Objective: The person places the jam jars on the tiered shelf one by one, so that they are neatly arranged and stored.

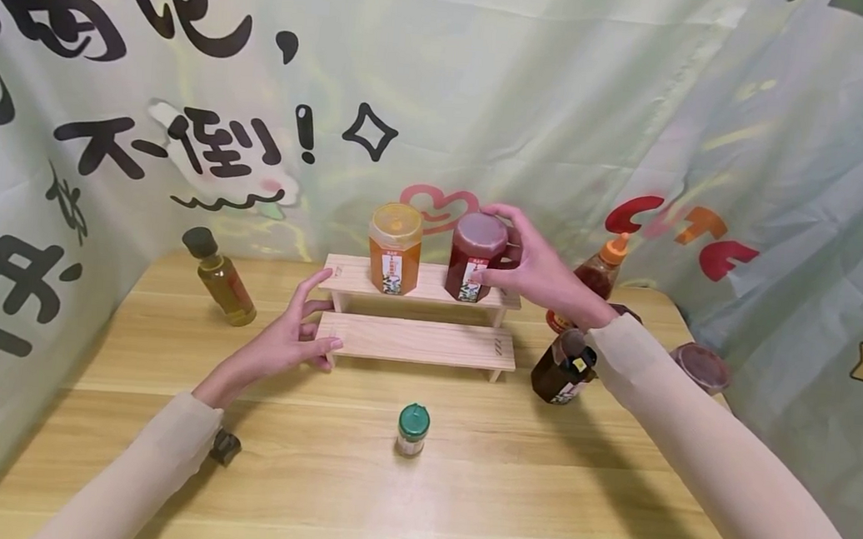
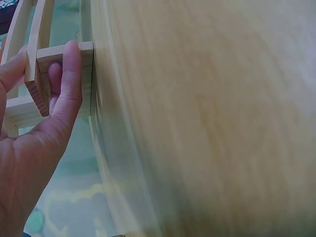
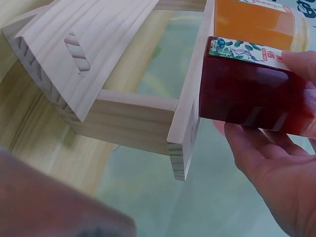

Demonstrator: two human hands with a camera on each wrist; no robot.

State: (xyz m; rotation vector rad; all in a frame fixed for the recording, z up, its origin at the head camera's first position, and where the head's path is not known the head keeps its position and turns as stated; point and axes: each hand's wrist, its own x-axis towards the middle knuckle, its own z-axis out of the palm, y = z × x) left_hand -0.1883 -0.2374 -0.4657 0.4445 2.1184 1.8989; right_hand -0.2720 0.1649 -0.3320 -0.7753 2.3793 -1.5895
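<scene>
A jar of dark red contents (image 1: pixel 470 260) is at the right part of the upper step of a two-step wooden rack (image 1: pixel 411 341). My right hand (image 1: pixel 533 264) grips this jar from the right, thumb over its label; in the right wrist view the red jar (image 3: pixel 247 89) has its base at the upper board. Beside it on that step stands an orange jar (image 1: pixel 395 254), also seen as an orange jar (image 3: pixel 256 22) in the right wrist view. My left hand (image 1: pixel 287 335) holds the rack's left end, thumb and fingers around the lower board (image 2: pixel 37 74).
A green-capped shaker (image 1: pixel 413 429) stands in front of the rack. An oil bottle (image 1: pixel 224 280) is at the left. At the right are a dark jar (image 1: pixel 560 370), an orange-topped squeeze bottle (image 1: pixel 603 269) and another jar (image 1: pixel 703 368) partly behind the sleeve. A printed curtain (image 1: pixel 490 81) hangs behind.
</scene>
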